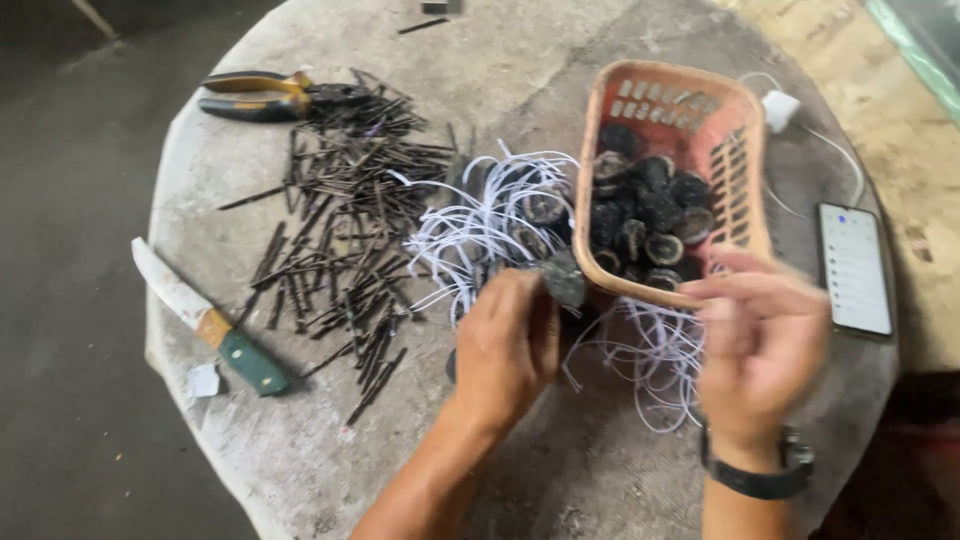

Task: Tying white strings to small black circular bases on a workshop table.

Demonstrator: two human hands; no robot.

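My left hand (505, 345) grips a small dark round piece (565, 278) at its fingertips, just in front of an orange plastic basket (745, 160). The basket holds several dark round pieces (645, 215). My right hand (762, 335) is blurred, fingers apart, hovering at the basket's near rim with nothing visible in it. A tangle of white wires (490, 225) lies under and between both hands. A watch sits on my right wrist.
A round concrete table (560, 60) holds a pile of dark nails (350, 215), pliers (265, 95) at the far left, a green-handled knife (205, 320) near the left edge, and a phone (855, 268) with a white charger cable at right.
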